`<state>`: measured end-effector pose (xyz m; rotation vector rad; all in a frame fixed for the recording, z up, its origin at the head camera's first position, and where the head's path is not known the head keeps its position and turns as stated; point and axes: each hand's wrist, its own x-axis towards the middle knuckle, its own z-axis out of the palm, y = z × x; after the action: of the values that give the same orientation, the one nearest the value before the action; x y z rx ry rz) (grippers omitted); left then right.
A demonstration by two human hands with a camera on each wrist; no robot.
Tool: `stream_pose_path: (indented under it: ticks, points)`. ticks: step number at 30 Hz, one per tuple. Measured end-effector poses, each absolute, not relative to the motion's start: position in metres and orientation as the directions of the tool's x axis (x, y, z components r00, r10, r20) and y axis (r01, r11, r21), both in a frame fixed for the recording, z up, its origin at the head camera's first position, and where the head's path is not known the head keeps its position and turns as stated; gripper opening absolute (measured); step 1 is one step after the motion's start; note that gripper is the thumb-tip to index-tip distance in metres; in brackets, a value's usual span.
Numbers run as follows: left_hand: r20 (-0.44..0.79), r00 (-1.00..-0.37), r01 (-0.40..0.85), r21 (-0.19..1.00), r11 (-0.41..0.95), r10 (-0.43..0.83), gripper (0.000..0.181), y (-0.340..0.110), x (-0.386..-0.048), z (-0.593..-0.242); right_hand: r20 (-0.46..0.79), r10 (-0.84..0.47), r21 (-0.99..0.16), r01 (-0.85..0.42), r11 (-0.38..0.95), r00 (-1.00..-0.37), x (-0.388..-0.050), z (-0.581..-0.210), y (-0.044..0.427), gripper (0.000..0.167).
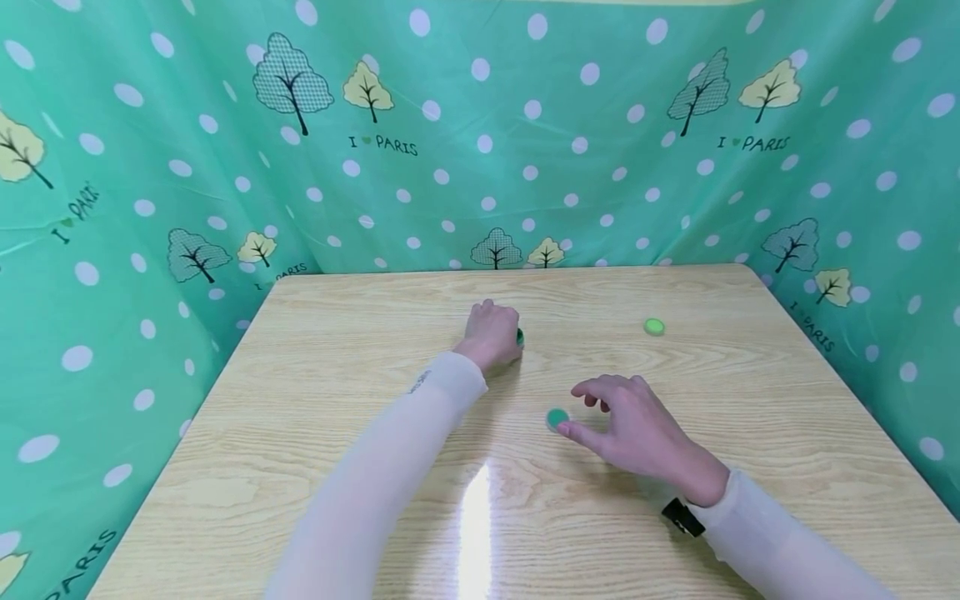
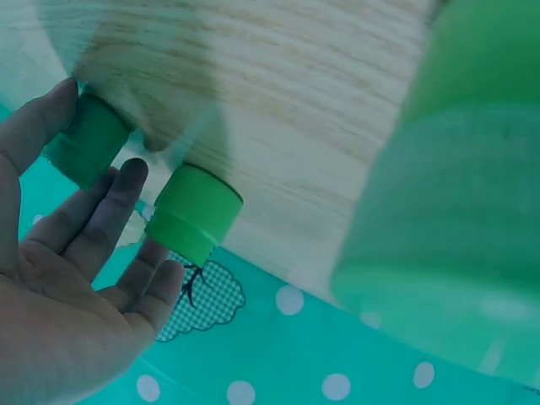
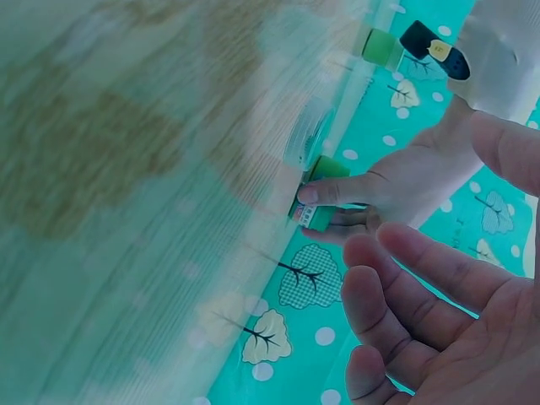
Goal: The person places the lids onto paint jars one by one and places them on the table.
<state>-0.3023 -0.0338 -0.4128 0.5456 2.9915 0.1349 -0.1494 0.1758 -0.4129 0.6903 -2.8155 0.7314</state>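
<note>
In the head view, my left hand (image 1: 491,333) reaches out over the table's far middle. Its thumb and fingers curl about a small green cylindrical container (image 1: 520,337); a printed label shows on that container (image 3: 305,211) in the right wrist view. A second green cylinder (image 2: 194,211) stands close to the fingers in the left wrist view. My right hand (image 1: 630,425) hovers nearer, fingers loosely bent and apart, holding nothing. Its thumb tip lies beside a teal round-topped piece (image 1: 557,419); whether they touch I cannot tell.
A light green round piece (image 1: 655,327) stands at the back right of the wooden table (image 1: 300,433). Another green cylinder (image 3: 382,49) is near the left wrist, hidden in the head view. A dotted green curtain (image 1: 525,150) encloses the far side and both sides.
</note>
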Motion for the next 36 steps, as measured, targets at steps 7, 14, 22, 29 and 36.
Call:
stream_pose_path:
  ticks: [7,14,22,29,36]
  points:
    - [-0.077,-0.932,0.346,0.094,0.934,0.353,0.020,-0.034,-0.300,-0.412,0.258,-0.403,-0.425,-0.478,0.769,-0.878,-0.149,-0.412,0.175,0.054]
    - [-0.080,-0.929,0.352,0.110,0.929,0.362,0.026,-0.034,-0.295,-0.407,0.259,-0.410,-0.413,-0.484,0.772,-0.875,-0.148,-0.411,0.173,0.054]
    - [-0.090,-0.911,0.381,0.182,0.906,0.401,0.026,-0.028,-0.284,-0.394,0.245,-0.410,-0.406,-0.477,0.779,-0.879,-0.148,-0.410,0.172,0.054]
    - [-0.138,-0.911,0.341,0.278,0.898,0.388,0.020,-0.028,-0.275,-0.388,0.243,-0.411,-0.402,-0.477,0.781,-0.879,-0.148,-0.409,0.172,0.054]
    - [-0.085,-0.902,0.379,0.310,0.872,0.423,0.007,-0.032,-0.263,-0.386,0.241,-0.411,-0.412,-0.477,0.777,-0.879,-0.149,-0.411,0.172,0.054]
